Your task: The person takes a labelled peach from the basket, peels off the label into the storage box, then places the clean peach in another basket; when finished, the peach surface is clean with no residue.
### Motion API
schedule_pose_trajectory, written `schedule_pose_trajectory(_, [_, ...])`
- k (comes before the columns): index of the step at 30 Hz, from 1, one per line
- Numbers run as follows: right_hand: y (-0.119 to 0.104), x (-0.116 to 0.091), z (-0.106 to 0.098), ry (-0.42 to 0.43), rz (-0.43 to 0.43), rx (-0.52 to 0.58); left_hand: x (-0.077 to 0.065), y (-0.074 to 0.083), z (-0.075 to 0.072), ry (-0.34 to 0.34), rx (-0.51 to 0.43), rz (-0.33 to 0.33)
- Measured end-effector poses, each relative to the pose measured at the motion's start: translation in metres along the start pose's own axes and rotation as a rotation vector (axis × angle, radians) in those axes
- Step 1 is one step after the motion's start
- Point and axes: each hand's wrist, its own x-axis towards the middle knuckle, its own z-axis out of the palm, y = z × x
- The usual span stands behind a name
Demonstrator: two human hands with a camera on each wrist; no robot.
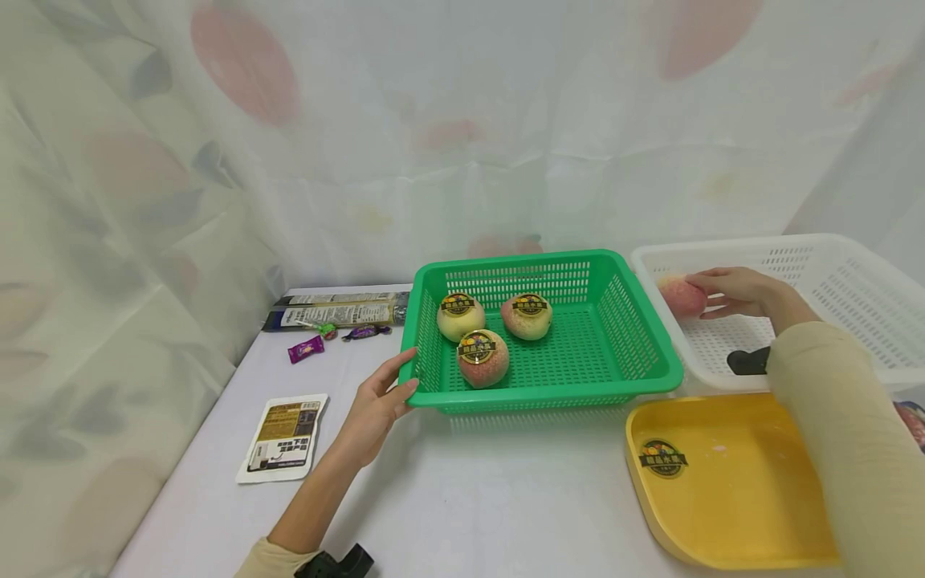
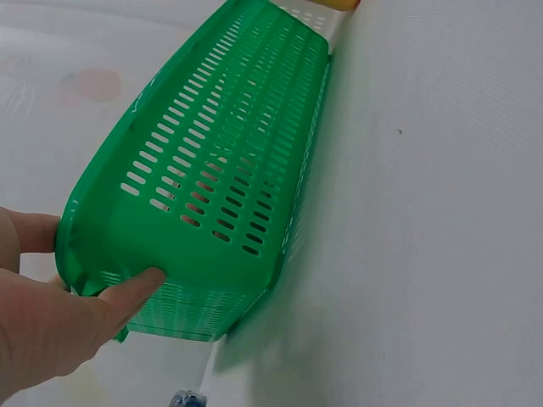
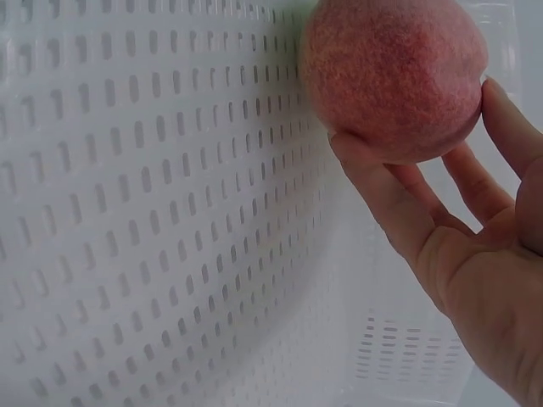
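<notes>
My left hand (image 1: 372,413) grips the front left corner of a green plastic basket (image 1: 535,397), thumb and fingers on either side of the rim. Inside that basket lie three peaches with black and gold stickers: one peach (image 1: 459,319) at the back left, one peach (image 1: 527,319) right of it, and one peach (image 1: 482,365) in front. Over in the white basket (image 1: 885,273), my right hand (image 1: 740,291) holds a pink peach (image 3: 394,76) between thumb and fingers, near the left wall. No sticker shows on this peach's visible side.
A yellow tray (image 1: 737,482) with a round sticker (image 1: 662,458) stands in front of the white basket, partly under my right sleeve. On the left are a flat pouch (image 1: 284,439), a purple candy (image 1: 307,349), another wrapped candy (image 1: 364,331), a lollipop (image 1: 328,330) and long packets (image 1: 340,313).
</notes>
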Motion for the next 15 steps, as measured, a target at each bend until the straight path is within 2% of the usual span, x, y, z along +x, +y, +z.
schedule_pose_trajectory(9, [0.0017,0.0019,-0.0009,-0.029,0.008,0.026,0.0,-0.0001,-0.0005,-0.01,-0.001,0.008])
schedule_pose_trajectory(15, [-0.001,-0.003,-0.0037,-0.024,0.043,0.036,-0.0003,0.0011,0.0003,-0.009,-0.008,0.006])
